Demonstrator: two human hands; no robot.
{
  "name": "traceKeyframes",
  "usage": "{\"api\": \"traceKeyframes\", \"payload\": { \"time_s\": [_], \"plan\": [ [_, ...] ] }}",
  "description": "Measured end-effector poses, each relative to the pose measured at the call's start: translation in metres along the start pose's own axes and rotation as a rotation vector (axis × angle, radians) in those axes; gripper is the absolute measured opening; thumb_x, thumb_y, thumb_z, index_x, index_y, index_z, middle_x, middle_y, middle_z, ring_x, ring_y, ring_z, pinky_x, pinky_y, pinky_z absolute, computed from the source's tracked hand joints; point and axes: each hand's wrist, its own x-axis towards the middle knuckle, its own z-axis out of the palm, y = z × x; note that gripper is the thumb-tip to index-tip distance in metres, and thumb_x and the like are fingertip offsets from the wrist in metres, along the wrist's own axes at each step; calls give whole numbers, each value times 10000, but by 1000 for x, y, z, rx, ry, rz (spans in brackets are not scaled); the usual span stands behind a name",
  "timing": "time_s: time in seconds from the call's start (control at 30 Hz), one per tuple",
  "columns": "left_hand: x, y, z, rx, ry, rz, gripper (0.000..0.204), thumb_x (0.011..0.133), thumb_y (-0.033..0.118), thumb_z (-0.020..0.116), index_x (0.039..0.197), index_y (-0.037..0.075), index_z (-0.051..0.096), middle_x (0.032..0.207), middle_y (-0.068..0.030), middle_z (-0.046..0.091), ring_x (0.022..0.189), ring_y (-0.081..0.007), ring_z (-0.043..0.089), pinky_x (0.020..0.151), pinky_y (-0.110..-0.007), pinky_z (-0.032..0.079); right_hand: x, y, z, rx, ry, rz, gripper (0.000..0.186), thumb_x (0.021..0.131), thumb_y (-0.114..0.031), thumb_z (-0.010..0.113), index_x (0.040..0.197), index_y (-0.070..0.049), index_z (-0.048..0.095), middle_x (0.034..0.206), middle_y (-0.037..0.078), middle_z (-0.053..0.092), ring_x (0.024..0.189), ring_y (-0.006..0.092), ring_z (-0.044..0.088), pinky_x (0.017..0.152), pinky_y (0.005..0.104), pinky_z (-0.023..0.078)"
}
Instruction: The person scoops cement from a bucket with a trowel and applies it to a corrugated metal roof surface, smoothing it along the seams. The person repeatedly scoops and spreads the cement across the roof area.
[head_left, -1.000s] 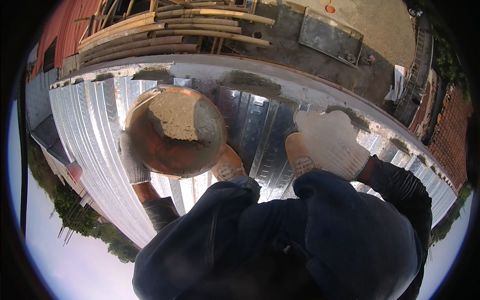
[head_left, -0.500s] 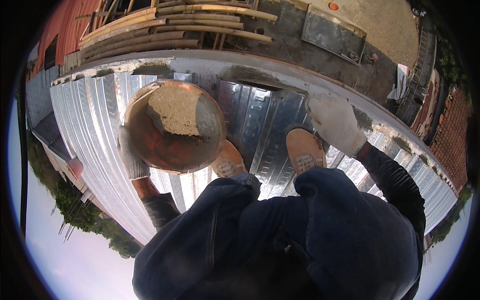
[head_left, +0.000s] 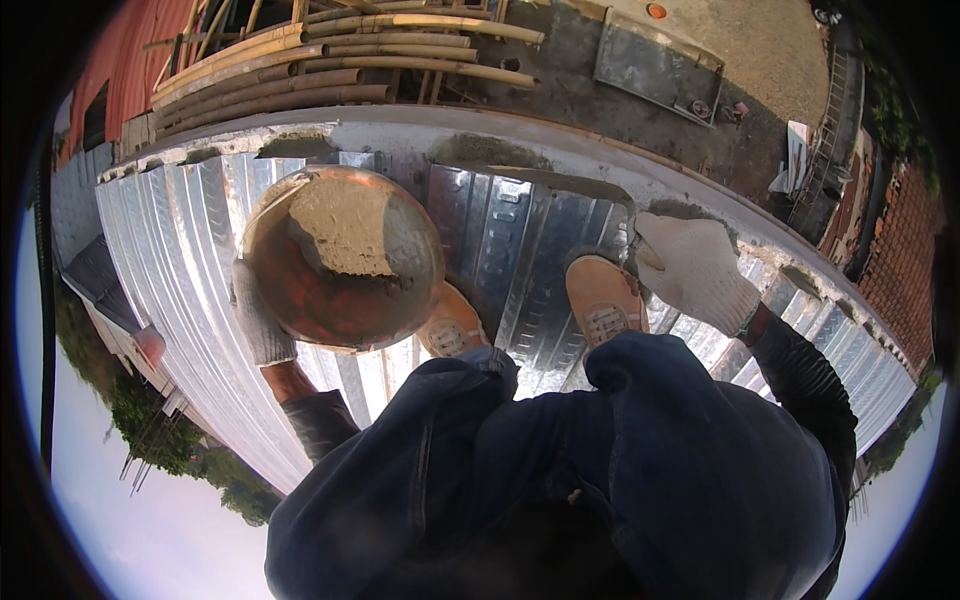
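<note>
My left hand point(head_left: 262, 310), in a knitted grey glove, grips the side of a round, cement-streaked bucket point(head_left: 422, 235) with reddish patches, partly filled with wet mortar point(head_left: 340, 230). My right hand point(head_left: 690, 270), in a pale glove, is curled at the edge of corrugated metal sheeting point(head_left: 170, 260), beside a rough mortar strip along a concrete ledge point(head_left: 390, 128); whatever its fingers hold is hidden. My tan shoes point(head_left: 605, 295) stand on the sheeting between bucket and right hand.
Bamboo poles point(head_left: 420, 40) lie stacked beyond the ledge. Below are a paved yard with a metal-looking trough point(head_left: 650, 65), a ladder point(head_left: 830, 130) and a brick wall point(head_left: 895, 285). A red corrugated wall point(head_left: 145, 70) stands at far left, and the sheeting slopes across both sides.
My right hand has shifted right along the ledge, uncovering more of the mortar near its fingertips. My left hand and the bucket have stayed nearly in place, slightly higher in view.
</note>
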Motion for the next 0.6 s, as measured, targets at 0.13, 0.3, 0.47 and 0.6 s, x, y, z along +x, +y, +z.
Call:
{"api": "traceKeyframes", "payload": {
  "time_s": [0.13, 0.3, 0.47, 0.6],
  "plan": [
    [20, -15, -103, -501, -21, -223, 545, 1184, 383, 630, 1536, -32, 626, 1482, -160, 700, 1328, -291, 692, 1165, -420, 564, -2, -4, 6, 275, 21, 92, 273, 928, -268, 737, 1057, -37, 668, 904, 227, 738, 891, 472, 747, 778, 547, 577],
    [0, 3, 7, -16, 19, -64, 577, 1241, 372, 482, 1649, -35, 507, 1609, -144, 617, 1471, -271, 591, 1286, -387, 442, -39, 2, 34, 598, 19, 337, 359, 903, -308, 753, 1064, 7, 692, 907, 291, 707, 910, 510, 714, 823, 551, 557],
    [-8, 14, -2, 45, 44, 10, 556, 1184, 392, 627, 1538, -36, 629, 1483, -167, 700, 1299, -296, 706, 1140, -419, 579, -61, -5, 48, 635, -112, 438, 390, 897, -323, 770, 1060, 26, 708, 915, 282, 722, 894, 479, 720, 833, 533, 556],
    [-6, 9, -11, -19, 44, -6, 560, 1199, 383, 594, 1567, -39, 599, 1510, -161, 687, 1327, -291, 692, 1166, -410, 558, -60, -10, 35, 635, -179, 439, 397, 886, -328, 798, 1044, 27, 714, 919, 277, 728, 889, 465, 728, 830, 520, 558]
  ]
}}
